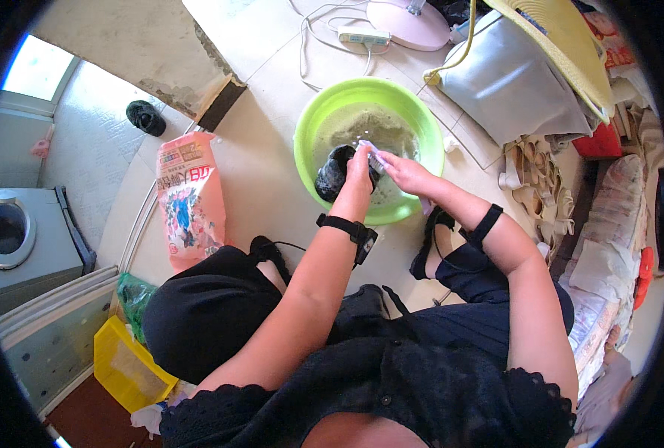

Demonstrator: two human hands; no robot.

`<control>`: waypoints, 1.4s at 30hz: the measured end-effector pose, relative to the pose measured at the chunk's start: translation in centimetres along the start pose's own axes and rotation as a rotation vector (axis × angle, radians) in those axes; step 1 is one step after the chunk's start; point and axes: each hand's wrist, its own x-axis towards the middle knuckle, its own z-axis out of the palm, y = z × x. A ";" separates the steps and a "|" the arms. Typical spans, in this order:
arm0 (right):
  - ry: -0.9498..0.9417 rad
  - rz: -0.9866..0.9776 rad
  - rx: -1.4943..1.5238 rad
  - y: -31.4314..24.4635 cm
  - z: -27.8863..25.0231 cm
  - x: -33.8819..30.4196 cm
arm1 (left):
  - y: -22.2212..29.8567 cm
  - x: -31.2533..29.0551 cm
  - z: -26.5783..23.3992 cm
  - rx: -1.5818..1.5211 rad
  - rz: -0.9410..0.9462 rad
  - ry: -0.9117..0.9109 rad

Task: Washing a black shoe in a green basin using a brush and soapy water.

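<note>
scrubbing looks to be the step in hand: the dark wet shoe (332, 179) is at the left of the green basin (307, 123), in or just over cloudy water (408, 142). the right hand (408, 176) pinches a lilac brush-like tool (377, 155); the left hand (358, 175) overlaps the shoe — its grip hidden, i cannot tell. the next stroke likely calls for a steadied shoe.

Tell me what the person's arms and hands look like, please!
The left hand and right hand wear no gloves. A black strap with a dark, boxy gadget goes around the left forearm, and a plain-looking black band goes around the right forearm. The black sleeves are short, with wavy edges.
</note>
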 end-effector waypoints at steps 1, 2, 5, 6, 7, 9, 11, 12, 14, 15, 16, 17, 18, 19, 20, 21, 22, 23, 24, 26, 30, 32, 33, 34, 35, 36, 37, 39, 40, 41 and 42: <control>0.041 -0.056 0.035 -0.1 0.0 0.0 | -0.9 1.9 -0.5 -0.054 -0.020 -0.035; 0.043 -0.062 0.029 0.4 0.3 0.8 | -1.1 3.0 -0.9 -0.106 -0.038 -0.068; 0.063 0.180 -0.148 6.0 0.9 0.5 | -1.8 -2.3 2.1 0.173 -0.112 0.090; 0.076 0.135 -0.156 4.3 0.5 2.2 | -1.7 -0.1 0.4 0.243 -0.053 0.143; 0.097 0.150 -0.200 4.6 0.8 3.3 | -2.0 0.6 0.3 0.141 -0.058 0.140; 0.165 0.226 -0.231 6.7 2.0 4.1 | -2.8 0.3 1.4 0.031 -0.102 0.096; 0.171 0.260 -0.202 4.8 2.9 4.6 | -2.9 1.1 0.3 -0.078 -0.070 0.051; 0.190 0.300 -0.198 4.5 3.0 4.5 | -3.1 1.1 0.3 -0.071 -0.082 0.056; 0.211 0.197 -0.144 4.3 2.9 3.4 | -3.3 1.2 0.6 -0.102 -0.069 -0.081; 0.162 0.125 -0.119 1.7 2.3 3.7 | -2.7 2.6 -0.6 -0.192 -0.002 -0.094; 0.119 0.096 -0.096 1.4 2.0 3.2 | -2.6 2.6 -0.5 -0.234 -0.018 -0.123; 0.117 0.055 -0.040 1.1 2.0 2.6 | -2.4 2.7 -0.8 -0.289 -0.063 -0.180; 0.110 0.038 -0.046 -0.6 1.4 2.5 | -1.5 3.5 -1.6 -0.351 -0.079 -0.232; 0.067 0.036 -0.024 -1.0 0.8 1.1 | -1.6 2.4 -0.7 -0.351 -0.111 -0.259; 0.030 0.032 -0.003 -1.6 0.0 -0.2 | -1.2 1.1 0.2 -0.355 -0.128 -0.266; 0.025 0.032 0.011 -2.3 -0.5 -0.6 | -0.6 0.4 0.4 -0.376 -0.164 -0.239; 0.023 0.034 0.007 -2.7 -0.7 -0.8 | -0.1 -0.2 0.5 -0.396 -0.199 -0.212; 0.026 0.015 -0.025 -3.1 -1.0 -1.0 | -0.3 0.2 0.2 -0.401 -0.177 -0.272; 0.031 -0.010 -0.059 -3.5 -1.1 -1.0 | -0.2 0.4 0.0 -0.406 -0.172 -0.274; 0.050 -0.025 -0.059 -4.4 -1.4 0.1 | 0.1 0.7 -0.5 -0.376 -0.058 -0.331; 0.116 -0.020 -0.130 -2.1 -1.5 2.0 | -0.6 -2.0 0.9 -0.292 -0.080 -0.457; 0.109 -0.089 -0.232 -6.1 -1.5 1.1 | 0.5 -0.3 -1.9 -0.355 -0.132 -0.488; 0.115 -0.100 -0.227 -5.0 -1.5 -0.4 | 0.7 -1.5 -1.1 -0.386 -0.177 -0.499; 0.121 -0.110 -0.220 -3.7 -1.7 -2.0 | 1.3 -3.4 -0.3 -0.414 -0.222 -0.508; 0.125 -0.111 -0.228 -3.4 -2.0 -3.4 | 2.4 -4.5 0.0 -0.366 -0.249 -0.380; 0.073 -0.085 -0.252 -3.5 -2.4 -4.6 | 2.8 -4.2 -0.5 -0.374 -0.237 -0.380; 0.020 -0.056 -0.278 -3.2 -3.0 -5.4 | 2.6 -3.4 -0.8 -0.293 -0.229 -0.369; 0.061 -0.030 -0.273 -0.2 -3.7 -4.3 | 1.4 -1.2 -0.7 -0.129 -0.203 -0.282; 0.094 0.009 -0.251 -0.3 -4.2 -3.6 | 1.1 -1.1 -0.8 -0.072 -0.179 -0.254; 0.084 0.078 -0.186 -0.1 -5.1 -2.8 | 0.8 -1.1 -0.6 0.014 -0.157 -0.204; 0.105 0.110 -0.197 1.4 -5.4 -2.0 | 0.4 -2.0 0.5 0.110 -0.146 -0.174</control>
